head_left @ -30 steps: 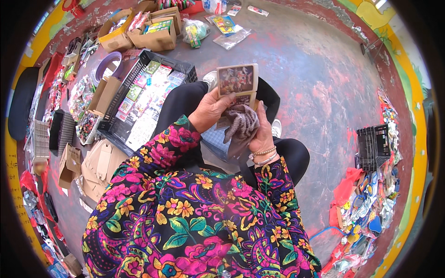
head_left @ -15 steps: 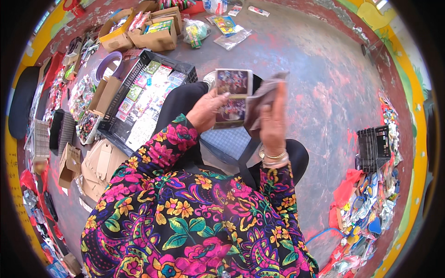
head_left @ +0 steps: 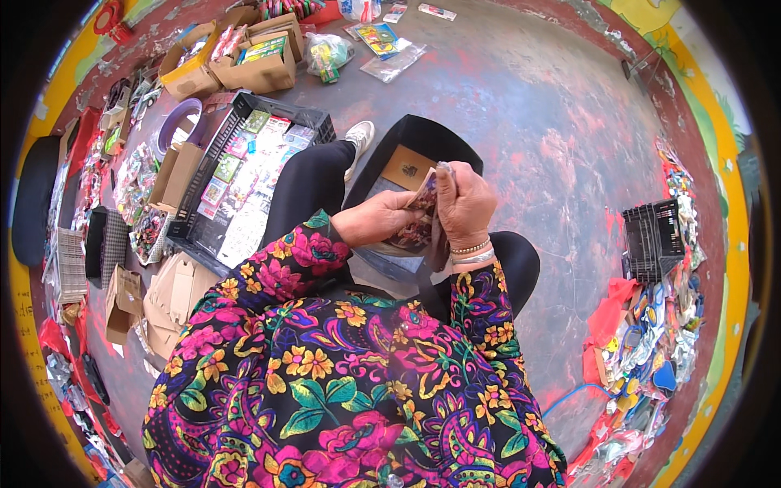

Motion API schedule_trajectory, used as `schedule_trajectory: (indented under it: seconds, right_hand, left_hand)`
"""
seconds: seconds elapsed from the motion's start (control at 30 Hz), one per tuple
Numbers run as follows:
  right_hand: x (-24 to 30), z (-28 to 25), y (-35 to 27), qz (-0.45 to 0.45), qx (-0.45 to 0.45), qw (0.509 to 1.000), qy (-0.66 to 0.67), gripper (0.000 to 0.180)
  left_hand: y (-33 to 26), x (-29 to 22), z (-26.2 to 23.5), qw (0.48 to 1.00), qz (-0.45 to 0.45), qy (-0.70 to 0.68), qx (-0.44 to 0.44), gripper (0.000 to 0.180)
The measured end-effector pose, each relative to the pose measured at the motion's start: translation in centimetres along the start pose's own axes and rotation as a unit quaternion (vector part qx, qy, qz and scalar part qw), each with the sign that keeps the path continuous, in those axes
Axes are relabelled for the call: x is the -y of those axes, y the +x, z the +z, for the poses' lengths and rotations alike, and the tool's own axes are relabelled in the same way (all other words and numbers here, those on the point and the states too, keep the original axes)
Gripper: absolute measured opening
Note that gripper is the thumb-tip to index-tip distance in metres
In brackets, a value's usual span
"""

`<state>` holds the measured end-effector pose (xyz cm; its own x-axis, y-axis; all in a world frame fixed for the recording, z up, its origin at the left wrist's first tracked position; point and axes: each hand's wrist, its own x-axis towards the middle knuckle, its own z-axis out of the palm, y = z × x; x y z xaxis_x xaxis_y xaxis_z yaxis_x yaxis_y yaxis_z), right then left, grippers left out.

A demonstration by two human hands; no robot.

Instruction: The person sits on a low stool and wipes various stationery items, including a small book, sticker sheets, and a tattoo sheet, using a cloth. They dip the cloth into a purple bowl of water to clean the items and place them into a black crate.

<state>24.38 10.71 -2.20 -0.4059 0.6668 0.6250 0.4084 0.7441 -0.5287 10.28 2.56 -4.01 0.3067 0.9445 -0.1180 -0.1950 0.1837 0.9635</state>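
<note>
I sit on the floor in a bright flowered top and black trousers. A black bag [head_left: 411,134] lies open across my lap, with a tan flat packet [head_left: 408,167] inside it. My left hand [head_left: 376,218] and my right hand [head_left: 464,203] both grip a thin printed packet [head_left: 423,195] held on edge over the bag's mouth. More printed cards [head_left: 407,238] lie under my left hand. Bracelets ring my right wrist.
A black crate [head_left: 244,175] of small printed packets stands to my left, beside cardboard boxes [head_left: 252,61] and flat cartons [head_left: 175,297]. A small black basket [head_left: 655,240] and a heap of coloured packets [head_left: 651,366] lie to the right. The floor is painted concrete.
The packet that I held up flat in front of me has come down and turned on edge at the bag's mouth. My right hand moved from below it to over it.
</note>
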Motion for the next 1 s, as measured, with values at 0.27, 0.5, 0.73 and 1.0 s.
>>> schedule_trajectory:
  seconds: [0.27, 0.5, 0.73, 1.0]
  right_hand:
    - [-1.6, 1.1, -0.3, 0.072, 0.022, 0.98, 0.186, 0.029]
    - [1.0, 1.5, -0.8, -0.056, 0.075, 0.995, 0.031, 0.022]
    - [-3.1, -0.8, 0.1, 0.289, -0.051, 0.932, 0.214, 0.031]
    - [-2.6, -1.7, 0.1, 0.359, 0.01, 0.524, 0.772, 0.045]
  left_hand:
    - [0.3, -0.1, -1.3, 0.998, -0.049, 0.027, -0.021, 0.029]
    - [0.6, 2.0, -0.9, 0.966, 0.034, 0.252, -0.036, 0.02]
    - [0.1, -1.0, -0.7, 0.999, 0.012, 0.035, -0.041, 0.022]
    - [-0.4, -2.3, -3.5, 0.95, 0.049, -0.278, -0.134, 0.03]
